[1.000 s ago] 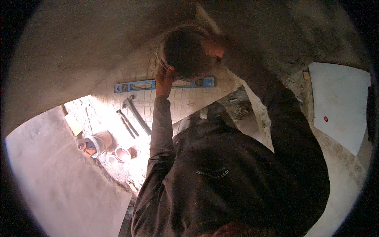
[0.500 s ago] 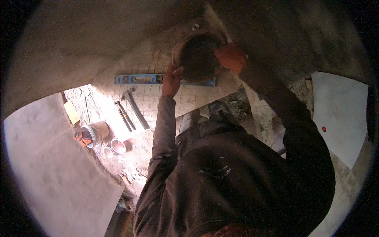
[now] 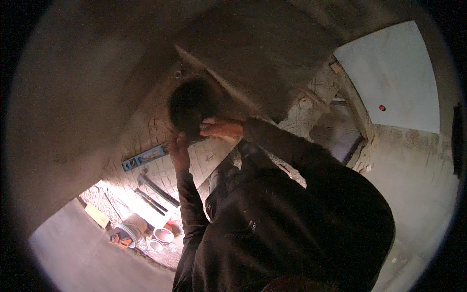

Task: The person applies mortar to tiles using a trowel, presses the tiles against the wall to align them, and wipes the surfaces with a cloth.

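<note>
A dark, round, bucket-like thing (image 3: 191,101) is in front of me, beside a sloping plastered surface; its inside is too dark to make out. My left hand (image 3: 179,152) is at its near lower edge, fingers raised and bent against it. From the right, my right hand (image 3: 222,129) reaches across with fingers stretched out along the near right side. Just beyond is a short round pipe stub (image 3: 178,74). A blue spirit level (image 3: 145,156) lies left of my left hand, on a surface scored with a grid of lines.
Left of my forearm lie a hammer (image 3: 158,188) and a dark long-handled tool (image 3: 150,201). Past them stand a bucket (image 3: 134,226) with orange-handled tools and two small pots (image 3: 163,235). A yellow block (image 3: 97,215) lies further left. A pale board (image 3: 393,78) is at the right.
My view has turned, so the scene sits further left and tilted. My right hand has come from the far right side of the round thing to its near side, closer to my left.
</note>
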A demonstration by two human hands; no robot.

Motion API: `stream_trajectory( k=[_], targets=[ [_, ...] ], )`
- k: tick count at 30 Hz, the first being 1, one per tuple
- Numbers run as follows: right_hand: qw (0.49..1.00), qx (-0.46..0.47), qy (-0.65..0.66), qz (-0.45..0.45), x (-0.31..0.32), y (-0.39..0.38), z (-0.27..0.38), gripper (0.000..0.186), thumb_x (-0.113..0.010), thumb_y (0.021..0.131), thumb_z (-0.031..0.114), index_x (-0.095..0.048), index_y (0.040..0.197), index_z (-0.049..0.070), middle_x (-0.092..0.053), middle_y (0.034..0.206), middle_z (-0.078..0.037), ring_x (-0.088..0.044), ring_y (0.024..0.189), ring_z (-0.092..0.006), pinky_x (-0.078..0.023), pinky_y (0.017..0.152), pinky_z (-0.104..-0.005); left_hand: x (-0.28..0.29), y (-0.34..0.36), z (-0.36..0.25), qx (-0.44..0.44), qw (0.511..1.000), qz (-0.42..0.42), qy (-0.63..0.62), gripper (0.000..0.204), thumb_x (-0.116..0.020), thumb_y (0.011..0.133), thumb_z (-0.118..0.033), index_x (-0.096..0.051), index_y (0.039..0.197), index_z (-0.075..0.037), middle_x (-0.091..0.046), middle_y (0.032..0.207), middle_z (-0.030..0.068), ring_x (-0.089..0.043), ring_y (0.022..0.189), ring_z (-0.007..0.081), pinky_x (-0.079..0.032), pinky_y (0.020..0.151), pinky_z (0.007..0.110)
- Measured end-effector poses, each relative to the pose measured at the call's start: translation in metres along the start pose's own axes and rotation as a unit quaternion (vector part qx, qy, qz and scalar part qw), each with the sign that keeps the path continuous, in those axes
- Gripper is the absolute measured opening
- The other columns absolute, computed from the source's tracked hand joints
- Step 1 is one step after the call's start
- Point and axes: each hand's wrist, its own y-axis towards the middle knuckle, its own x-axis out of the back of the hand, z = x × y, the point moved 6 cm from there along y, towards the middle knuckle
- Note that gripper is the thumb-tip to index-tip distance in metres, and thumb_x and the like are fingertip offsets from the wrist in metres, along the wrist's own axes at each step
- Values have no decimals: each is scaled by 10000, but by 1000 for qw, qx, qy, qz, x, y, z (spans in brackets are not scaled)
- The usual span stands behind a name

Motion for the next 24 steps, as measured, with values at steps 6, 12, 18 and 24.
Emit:
stream_trajectory(
  k=[6,12,18,24],
  targets=[
    [971,-31,236,32,-15,-29,30,519,-651,1003,473,-562,1320,72,-530,753,10,-476,581,-96,-407,489,-277,3,8,-13,-37,997,-45,-46,497,-576,1065,-253,-429,1515,-99,-509,1474,106,-561,1273,268,-558,988,434],
    [986,-89,131,-49,49,-136,68,564,-689,998,384,-521,1419,49,-662,968,-106,-606,707,-167,-526,636,-334,28,9,-3,-35,995,-75,64,491,-556,1075,-249,-417,1513,-75,-466,1483,134,-487,1336,276,-504,1076,417],
    [856,-13,-441,-269,163,-261,124,485,-750,952,279,-596,1343,38,-691,1209,-205,-737,985,-312,-595,861,-396,14,5,-16,10,995,-103,7,505,-528,1090,-282,-373,1543,-120,-452,1507,144,-505,1325,311,-553,1025,448],
    [748,-41,-584,-314,251,-287,167,432,-763,922,235,-613,1285,52,-703,1150,-166,-735,932,-332,-608,818,-408,-7,4,-28,55,978,-153,-133,521,-542,1088,-267,-367,1555,-117,-443,1517,146,-502,1335,302,-551,1015,437]
  ],
)
